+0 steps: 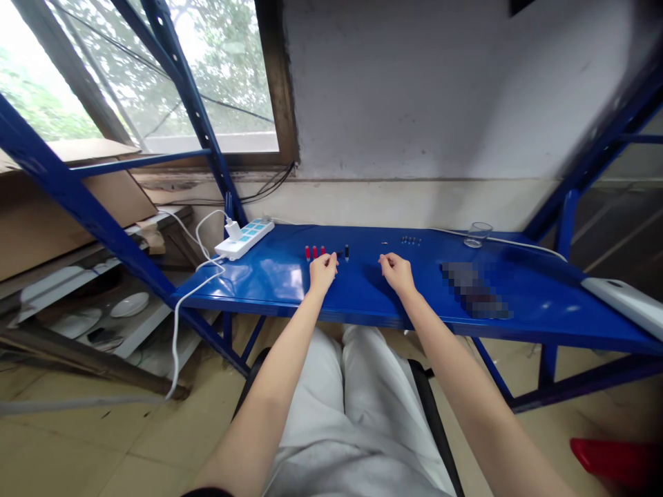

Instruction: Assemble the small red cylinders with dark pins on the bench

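Over the blue table (274, 279), my left hand (323, 272) is closed in a pinch, with a small black cylinder (340, 253) at its fingertips. Just beyond and left of it, three small red cylinders (307, 253) stand in a row, one partly hidden by the hand. To the right of that hand another black cylinder (347, 252) stands upright. My right hand (398, 272) is also closed, thumb against fingers; whatever it holds is too small to make out. Past its fingertips lies a tiny piece (384, 243), and several small metallic pieces (411, 240) form a row behind.
A white power strip (244, 238) with a plug and cable sits at the table's left. At the right are a clear glass (477, 235), a pixelated dark object (474, 290) and a white object (624, 304) on the edge. Blue frame posts (567, 217) flank the table.
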A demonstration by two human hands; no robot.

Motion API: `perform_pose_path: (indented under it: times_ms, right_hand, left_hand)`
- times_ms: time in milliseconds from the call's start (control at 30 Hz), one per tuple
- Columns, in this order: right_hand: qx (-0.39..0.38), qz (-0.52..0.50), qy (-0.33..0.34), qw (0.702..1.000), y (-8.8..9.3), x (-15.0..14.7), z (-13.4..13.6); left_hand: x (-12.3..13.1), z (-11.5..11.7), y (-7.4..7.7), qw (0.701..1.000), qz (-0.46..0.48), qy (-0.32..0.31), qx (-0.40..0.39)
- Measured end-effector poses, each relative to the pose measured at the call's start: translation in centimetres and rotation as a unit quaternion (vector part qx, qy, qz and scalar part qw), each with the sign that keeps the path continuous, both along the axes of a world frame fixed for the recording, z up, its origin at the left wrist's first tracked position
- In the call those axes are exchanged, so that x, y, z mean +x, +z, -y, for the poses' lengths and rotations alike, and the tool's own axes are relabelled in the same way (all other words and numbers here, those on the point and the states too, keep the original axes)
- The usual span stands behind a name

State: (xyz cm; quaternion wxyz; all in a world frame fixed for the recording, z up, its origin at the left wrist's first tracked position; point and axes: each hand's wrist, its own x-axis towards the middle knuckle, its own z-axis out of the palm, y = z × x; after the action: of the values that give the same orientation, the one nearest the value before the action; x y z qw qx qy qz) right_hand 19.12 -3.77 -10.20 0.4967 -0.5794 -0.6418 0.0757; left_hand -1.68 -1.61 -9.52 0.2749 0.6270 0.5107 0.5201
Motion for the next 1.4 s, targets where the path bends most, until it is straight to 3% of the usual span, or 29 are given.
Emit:
perform_pose_path:
  times_ms: [1267, 1400]
  right_hand:
    - [-0.011, 0.000, 0.002, 1.000, 0.20, -0.08, 0.05]
    - [-0.008, 0.003, 0.002, 1.000, 0.17, -0.06, 0.04]
  left_hand:
    - [-0.05, -0.02, -0.14, 1.000, 0.007, 0.004, 0.005]
    - [0.16, 0.43, 0.16, 0.998, -0.037, 0.020, 0.048]
